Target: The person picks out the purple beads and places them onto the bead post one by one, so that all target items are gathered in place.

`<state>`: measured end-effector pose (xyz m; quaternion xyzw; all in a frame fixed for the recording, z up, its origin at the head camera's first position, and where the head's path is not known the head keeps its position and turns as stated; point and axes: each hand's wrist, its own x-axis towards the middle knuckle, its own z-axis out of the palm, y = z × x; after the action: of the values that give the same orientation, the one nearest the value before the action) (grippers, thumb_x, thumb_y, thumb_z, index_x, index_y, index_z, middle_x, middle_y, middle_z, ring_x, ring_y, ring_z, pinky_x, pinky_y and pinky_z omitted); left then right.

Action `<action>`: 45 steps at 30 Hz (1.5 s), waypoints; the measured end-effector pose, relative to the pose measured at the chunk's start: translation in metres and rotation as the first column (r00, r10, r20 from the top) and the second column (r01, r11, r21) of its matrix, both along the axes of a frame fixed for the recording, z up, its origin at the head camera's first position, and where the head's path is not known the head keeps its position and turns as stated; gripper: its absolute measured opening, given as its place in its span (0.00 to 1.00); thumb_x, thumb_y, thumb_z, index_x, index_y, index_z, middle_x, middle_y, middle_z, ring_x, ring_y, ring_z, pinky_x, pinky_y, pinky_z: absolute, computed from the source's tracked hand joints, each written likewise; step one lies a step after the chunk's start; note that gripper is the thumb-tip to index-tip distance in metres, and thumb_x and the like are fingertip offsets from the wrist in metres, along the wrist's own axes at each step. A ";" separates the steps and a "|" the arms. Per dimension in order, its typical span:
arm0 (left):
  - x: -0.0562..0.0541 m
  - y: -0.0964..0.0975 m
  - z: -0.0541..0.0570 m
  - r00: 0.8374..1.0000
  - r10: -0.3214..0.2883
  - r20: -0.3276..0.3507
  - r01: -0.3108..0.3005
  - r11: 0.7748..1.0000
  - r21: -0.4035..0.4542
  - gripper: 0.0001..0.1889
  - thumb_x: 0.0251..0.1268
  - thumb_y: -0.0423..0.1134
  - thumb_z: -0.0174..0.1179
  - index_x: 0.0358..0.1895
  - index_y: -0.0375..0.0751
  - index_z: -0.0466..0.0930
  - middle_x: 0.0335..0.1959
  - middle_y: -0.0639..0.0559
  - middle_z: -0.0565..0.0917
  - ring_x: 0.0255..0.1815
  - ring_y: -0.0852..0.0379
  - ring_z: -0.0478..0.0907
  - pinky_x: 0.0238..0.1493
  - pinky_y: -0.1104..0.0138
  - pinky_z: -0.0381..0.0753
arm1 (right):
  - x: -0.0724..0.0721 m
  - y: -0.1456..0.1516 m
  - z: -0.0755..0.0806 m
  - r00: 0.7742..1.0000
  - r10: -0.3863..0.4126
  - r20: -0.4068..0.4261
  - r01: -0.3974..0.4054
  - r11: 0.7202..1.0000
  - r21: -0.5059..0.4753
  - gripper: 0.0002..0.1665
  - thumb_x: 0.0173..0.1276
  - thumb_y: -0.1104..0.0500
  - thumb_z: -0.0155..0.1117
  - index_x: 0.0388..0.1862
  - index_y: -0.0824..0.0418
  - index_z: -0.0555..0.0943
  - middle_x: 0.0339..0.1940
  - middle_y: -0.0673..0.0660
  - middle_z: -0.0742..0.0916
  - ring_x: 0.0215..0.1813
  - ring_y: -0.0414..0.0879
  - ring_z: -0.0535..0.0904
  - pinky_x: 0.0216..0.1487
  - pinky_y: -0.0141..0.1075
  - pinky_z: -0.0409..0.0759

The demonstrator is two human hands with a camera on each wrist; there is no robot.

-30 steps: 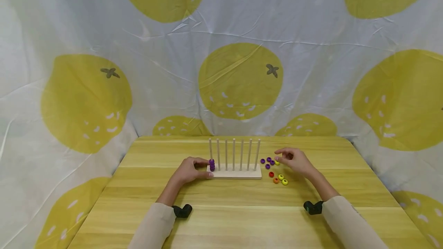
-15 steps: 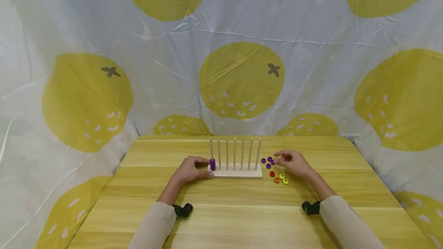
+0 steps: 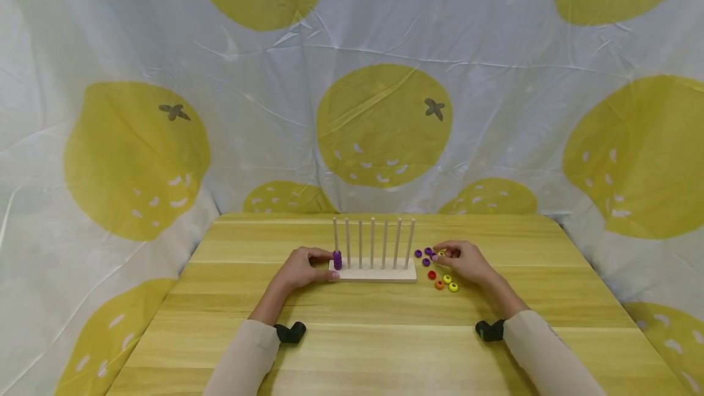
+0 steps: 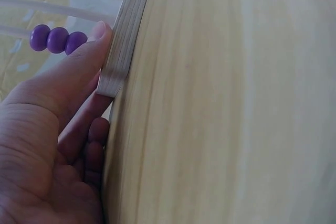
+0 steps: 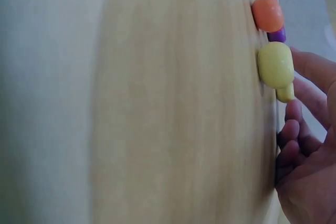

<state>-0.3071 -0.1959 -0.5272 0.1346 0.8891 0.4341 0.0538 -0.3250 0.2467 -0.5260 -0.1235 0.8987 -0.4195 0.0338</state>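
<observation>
A pale wooden peg rack [image 3: 374, 271] stands on the table, with upright pegs in a row. Purple beads [image 3: 337, 260] are stacked on its leftmost peg; the left wrist view shows them beside the thumb. My left hand [image 3: 299, 271] grips the rack's left end, thumb on the front edge of the base [image 4: 123, 45]. Right of the rack, my right hand [image 3: 467, 260] reaches down to loose purple beads [image 3: 426, 262], thumb and index finger parted around one of them. A yellow bead [image 3: 442, 254] shows in the gap between those fingers.
Nearer the front lie a red bead [image 3: 432, 275], an orange bead [image 3: 439, 285] and two yellow beads [image 3: 453, 287]. The wooden table [image 3: 374, 347] ends at a lemon-print cloth [image 3: 379, 127] behind. Dark wrist mounts [image 3: 290, 333] sit at both cuffs.
My right hand has moved slightly left and down, its thumb and index finger coming closer around a purple bead. My left hand keeps its place on the rack.
</observation>
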 end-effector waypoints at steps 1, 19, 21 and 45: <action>0.000 0.000 0.000 1.000 0.001 0.001 -0.001 1.000 -0.001 0.27 0.47 0.55 0.82 0.54 0.55 0.90 0.53 0.55 0.90 0.59 0.51 0.83 0.63 0.52 0.81 | 0.000 -0.001 -0.001 1.000 -0.002 0.000 0.002 1.000 0.001 0.19 0.69 0.56 0.73 0.56 0.62 0.87 0.32 0.53 0.81 0.32 0.46 0.72 0.31 0.32 0.70; -0.001 0.000 -0.001 1.000 0.000 -0.002 0.000 1.000 0.002 0.26 0.47 0.55 0.82 0.53 0.57 0.90 0.52 0.55 0.90 0.55 0.55 0.83 0.60 0.54 0.82 | 0.002 -0.004 -0.004 1.000 -0.030 -0.008 0.030 0.999 0.014 0.15 0.70 0.55 0.73 0.51 0.62 0.90 0.29 0.53 0.78 0.32 0.45 0.70 0.32 0.33 0.67; -0.001 0.000 -0.001 1.000 0.002 -0.005 -0.002 1.000 0.000 0.26 0.46 0.55 0.83 0.53 0.57 0.90 0.51 0.55 0.90 0.54 0.55 0.83 0.59 0.55 0.82 | 0.002 -0.004 -0.004 0.999 -0.037 -0.004 0.037 0.999 0.003 0.15 0.69 0.55 0.73 0.50 0.61 0.90 0.29 0.53 0.79 0.32 0.45 0.70 0.32 0.32 0.67; 0.002 0.000 0.002 1.000 0.010 0.007 -0.010 1.000 0.011 0.27 0.47 0.53 0.83 0.53 0.53 0.90 0.52 0.54 0.90 0.56 0.53 0.83 0.61 0.53 0.82 | 0.007 0.003 0.045 0.997 0.001 -0.076 -0.003 1.000 -0.027 0.18 0.74 0.50 0.69 0.56 0.58 0.87 0.33 0.55 0.82 0.31 0.45 0.71 0.29 0.33 0.70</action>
<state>-0.3048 -0.1956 -0.5252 0.1289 0.8871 0.4399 0.0538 -0.3176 0.2495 -0.4814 -0.1406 0.8933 -0.4268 -0.0015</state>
